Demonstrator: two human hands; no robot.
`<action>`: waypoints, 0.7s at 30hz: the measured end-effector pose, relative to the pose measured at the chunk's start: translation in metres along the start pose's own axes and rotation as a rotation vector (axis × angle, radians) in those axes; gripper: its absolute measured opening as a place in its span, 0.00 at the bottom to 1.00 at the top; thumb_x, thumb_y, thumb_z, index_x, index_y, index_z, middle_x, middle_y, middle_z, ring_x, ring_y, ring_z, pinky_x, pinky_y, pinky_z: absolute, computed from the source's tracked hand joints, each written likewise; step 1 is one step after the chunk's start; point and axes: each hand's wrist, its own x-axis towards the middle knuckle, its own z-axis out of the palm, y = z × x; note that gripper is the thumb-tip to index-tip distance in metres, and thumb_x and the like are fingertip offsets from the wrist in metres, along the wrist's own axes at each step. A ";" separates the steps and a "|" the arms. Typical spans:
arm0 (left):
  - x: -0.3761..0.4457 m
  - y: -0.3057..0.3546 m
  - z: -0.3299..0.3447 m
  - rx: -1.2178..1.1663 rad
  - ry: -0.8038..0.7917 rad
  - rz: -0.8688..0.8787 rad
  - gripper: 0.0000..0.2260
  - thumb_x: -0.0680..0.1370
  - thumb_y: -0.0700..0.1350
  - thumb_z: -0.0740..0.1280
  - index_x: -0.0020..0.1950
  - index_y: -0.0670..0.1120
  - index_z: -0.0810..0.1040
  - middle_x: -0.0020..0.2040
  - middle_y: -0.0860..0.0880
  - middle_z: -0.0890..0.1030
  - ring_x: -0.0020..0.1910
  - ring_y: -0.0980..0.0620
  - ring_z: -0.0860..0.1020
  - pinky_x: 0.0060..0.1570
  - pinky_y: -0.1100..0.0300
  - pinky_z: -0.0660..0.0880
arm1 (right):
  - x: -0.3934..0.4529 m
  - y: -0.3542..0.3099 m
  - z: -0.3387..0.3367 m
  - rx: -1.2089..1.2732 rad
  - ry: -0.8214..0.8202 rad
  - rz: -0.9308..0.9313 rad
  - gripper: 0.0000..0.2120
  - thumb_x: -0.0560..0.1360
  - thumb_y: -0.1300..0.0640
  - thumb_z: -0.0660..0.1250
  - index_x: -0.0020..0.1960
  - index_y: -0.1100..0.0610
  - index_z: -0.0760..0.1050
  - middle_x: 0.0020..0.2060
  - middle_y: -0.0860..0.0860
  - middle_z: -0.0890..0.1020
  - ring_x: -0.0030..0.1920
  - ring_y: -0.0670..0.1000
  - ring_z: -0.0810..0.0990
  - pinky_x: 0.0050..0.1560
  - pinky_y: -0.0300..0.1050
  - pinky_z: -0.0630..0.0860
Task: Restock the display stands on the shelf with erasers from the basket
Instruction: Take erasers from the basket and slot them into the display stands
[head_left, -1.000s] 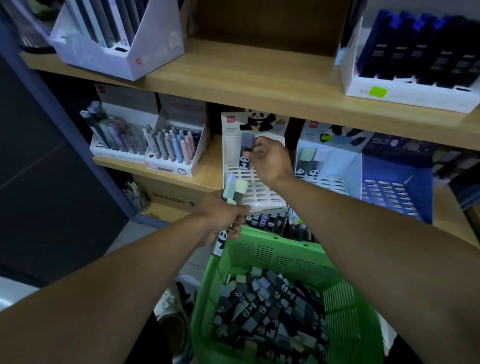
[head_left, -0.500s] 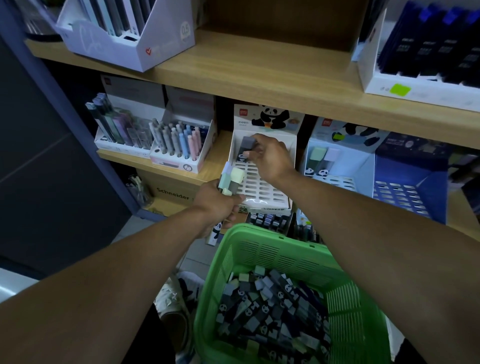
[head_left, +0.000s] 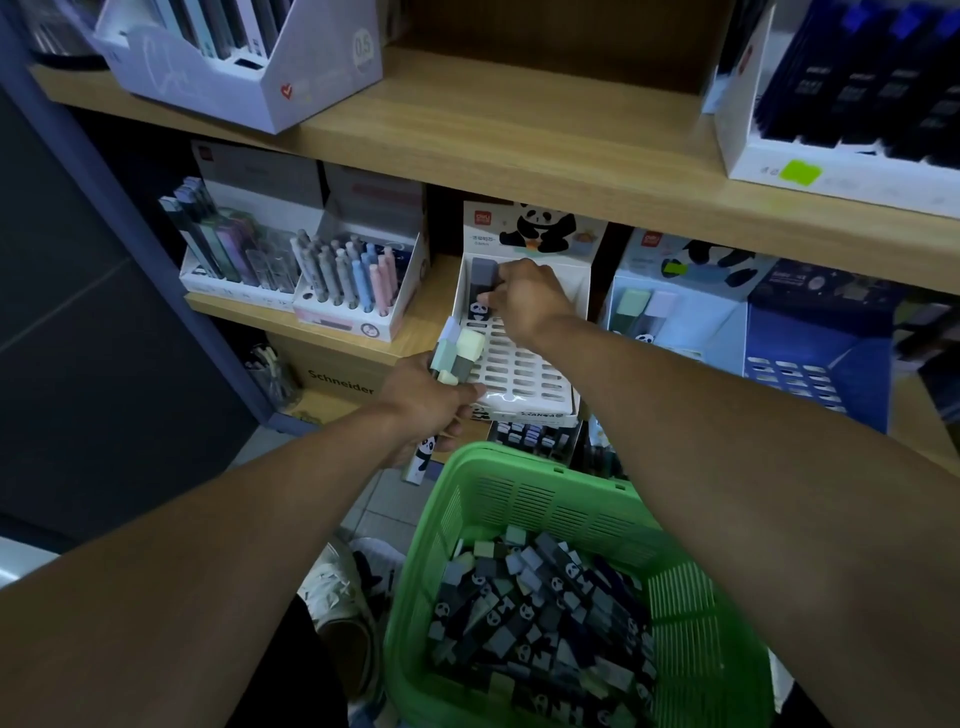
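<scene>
Basket (head_left: 524, 499), below both hands, is full of erasers (head_left: 540, 613), so most of the restock is left. Left hand (head_left: 423, 402) is curled round a bundle of erasers (head_left: 457, 353), approx 4, held just short of the stand (head_left: 524, 374). Right hand (head_left: 524, 301), further in, pinches 1 grey eraser (head_left: 483, 283) upright at the stand's back-left corner. Slots nearer than that grip are empty. Stand next door (head_left: 691, 332) has 2 in.

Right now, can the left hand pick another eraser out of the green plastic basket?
Probably not yet: the left hand already grips a bundle of pastel erasers, so its fingers are full, though the green plastic basket lies open just below.
</scene>
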 end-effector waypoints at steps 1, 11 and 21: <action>0.000 0.000 0.001 0.001 0.002 0.004 0.07 0.77 0.42 0.74 0.50 0.45 0.77 0.32 0.47 0.78 0.25 0.53 0.74 0.25 0.61 0.73 | 0.001 0.000 0.000 0.004 -0.007 0.011 0.08 0.78 0.58 0.69 0.55 0.60 0.81 0.49 0.60 0.84 0.53 0.59 0.81 0.56 0.54 0.78; -0.001 0.000 0.000 -0.064 0.117 0.081 0.06 0.77 0.40 0.72 0.50 0.45 0.77 0.32 0.46 0.79 0.25 0.52 0.72 0.22 0.62 0.72 | -0.008 0.001 0.010 -0.098 0.110 0.106 0.12 0.78 0.51 0.70 0.50 0.61 0.81 0.47 0.60 0.83 0.52 0.59 0.80 0.48 0.45 0.75; -0.013 0.020 0.032 0.018 -0.089 0.059 0.08 0.76 0.40 0.74 0.50 0.40 0.78 0.33 0.44 0.80 0.23 0.52 0.72 0.23 0.61 0.70 | -0.122 0.017 -0.059 -0.411 0.056 -0.233 0.13 0.80 0.56 0.63 0.65 0.53 0.75 0.59 0.52 0.81 0.57 0.53 0.79 0.55 0.50 0.79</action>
